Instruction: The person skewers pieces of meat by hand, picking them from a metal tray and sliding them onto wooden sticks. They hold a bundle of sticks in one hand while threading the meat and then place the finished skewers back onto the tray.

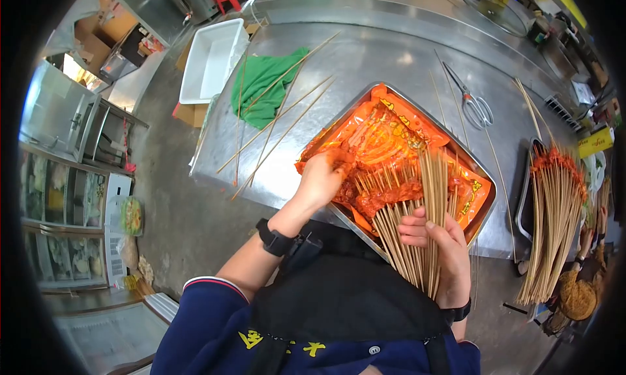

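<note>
My right hand (442, 244) is wrapped round a bundle of bare bamboo skewers (434, 192) held upright over the tray's near side. My left hand (324, 177) has its fingers curled in red-sauced meat (340, 161) at the tray's left; the fingertips are coated and partly hidden. Between my hands, several skewers threaded with red meat (391, 197) lie side by side, their sticks pointing toward me. Orange printed plastic packets (407, 117) line the metal tray (486, 210) underneath.
Loose skewers (287, 124) lie across a green cloth (264, 88) on the steel table (352, 62). Orange-handled scissors (478, 111) rest behind the tray. Finished meat skewers (554, 212) fill another tray at right. A white bin (210, 62) stands at left.
</note>
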`<action>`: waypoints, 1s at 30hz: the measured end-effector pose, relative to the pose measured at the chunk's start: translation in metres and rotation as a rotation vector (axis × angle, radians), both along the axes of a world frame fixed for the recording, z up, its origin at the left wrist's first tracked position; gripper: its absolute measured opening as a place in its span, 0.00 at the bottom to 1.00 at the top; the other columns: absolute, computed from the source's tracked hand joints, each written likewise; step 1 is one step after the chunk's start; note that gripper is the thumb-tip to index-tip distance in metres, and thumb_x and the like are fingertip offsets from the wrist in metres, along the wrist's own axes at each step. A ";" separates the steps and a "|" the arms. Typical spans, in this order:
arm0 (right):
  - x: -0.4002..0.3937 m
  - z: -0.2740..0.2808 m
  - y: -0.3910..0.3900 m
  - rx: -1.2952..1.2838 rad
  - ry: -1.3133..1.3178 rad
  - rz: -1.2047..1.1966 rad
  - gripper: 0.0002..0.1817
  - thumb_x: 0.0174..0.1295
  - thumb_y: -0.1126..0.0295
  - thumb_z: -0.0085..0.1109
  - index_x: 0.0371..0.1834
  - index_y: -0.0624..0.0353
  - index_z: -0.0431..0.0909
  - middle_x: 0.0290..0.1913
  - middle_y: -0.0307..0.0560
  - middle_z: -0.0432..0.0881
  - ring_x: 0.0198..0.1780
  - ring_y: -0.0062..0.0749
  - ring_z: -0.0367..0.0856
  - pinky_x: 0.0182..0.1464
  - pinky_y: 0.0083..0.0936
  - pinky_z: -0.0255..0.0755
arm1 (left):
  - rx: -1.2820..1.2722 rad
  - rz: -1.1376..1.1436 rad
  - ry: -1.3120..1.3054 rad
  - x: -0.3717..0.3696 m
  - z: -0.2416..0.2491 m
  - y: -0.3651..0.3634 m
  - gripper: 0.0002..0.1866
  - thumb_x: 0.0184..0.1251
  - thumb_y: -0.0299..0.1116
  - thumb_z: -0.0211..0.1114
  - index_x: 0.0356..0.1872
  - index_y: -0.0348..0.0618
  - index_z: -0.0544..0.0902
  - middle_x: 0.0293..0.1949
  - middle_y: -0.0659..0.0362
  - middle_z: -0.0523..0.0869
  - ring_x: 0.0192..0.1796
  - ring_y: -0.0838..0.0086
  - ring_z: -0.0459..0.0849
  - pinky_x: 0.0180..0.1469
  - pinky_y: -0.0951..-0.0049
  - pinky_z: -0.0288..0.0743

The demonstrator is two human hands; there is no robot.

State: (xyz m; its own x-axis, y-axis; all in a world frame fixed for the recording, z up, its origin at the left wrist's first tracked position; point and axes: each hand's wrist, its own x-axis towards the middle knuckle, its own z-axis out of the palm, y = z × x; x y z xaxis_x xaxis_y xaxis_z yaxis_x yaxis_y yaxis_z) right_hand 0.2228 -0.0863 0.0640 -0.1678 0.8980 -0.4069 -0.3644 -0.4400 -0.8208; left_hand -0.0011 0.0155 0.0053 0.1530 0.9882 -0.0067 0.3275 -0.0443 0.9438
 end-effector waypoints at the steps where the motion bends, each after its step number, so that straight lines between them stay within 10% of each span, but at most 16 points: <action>1: 0.002 -0.003 -0.001 0.012 0.003 -0.017 0.15 0.61 0.74 0.40 0.49 0.69 0.66 0.43 0.58 0.76 0.43 0.40 0.79 0.45 0.31 0.75 | 0.355 -0.105 0.368 -0.002 -0.007 0.004 0.09 0.50 0.23 0.56 0.35 0.35 0.76 0.27 0.49 0.80 0.29 0.58 0.79 0.32 0.65 0.73; 8: -0.003 0.000 -0.001 -0.020 -0.050 -0.012 0.13 0.61 0.74 0.41 0.47 0.69 0.68 0.39 0.55 0.77 0.41 0.37 0.79 0.44 0.28 0.75 | 0.118 -0.414 0.813 0.016 -0.011 0.025 0.15 0.45 0.20 0.52 0.37 0.37 0.78 0.31 0.43 0.79 0.38 0.51 0.78 0.40 0.59 0.71; 22: -0.007 -0.001 -0.003 0.020 -0.152 0.022 0.14 0.58 0.77 0.47 0.48 0.67 0.70 0.39 0.42 0.75 0.33 0.23 0.77 0.40 0.22 0.76 | 0.183 -0.117 0.824 0.006 -0.006 0.019 0.08 0.42 0.25 0.56 0.26 0.34 0.77 0.28 0.41 0.79 0.34 0.48 0.77 0.36 0.57 0.71; 30: -0.023 0.001 0.001 -0.030 -0.087 0.134 0.12 0.50 0.82 0.55 0.39 0.63 0.70 0.28 0.36 0.70 0.26 0.19 0.75 0.27 0.17 0.74 | -0.432 -0.047 -0.709 -0.032 0.015 -0.001 0.11 0.55 0.23 0.58 0.41 0.33 0.75 0.37 0.55 0.80 0.37 0.72 0.80 0.39 0.74 0.75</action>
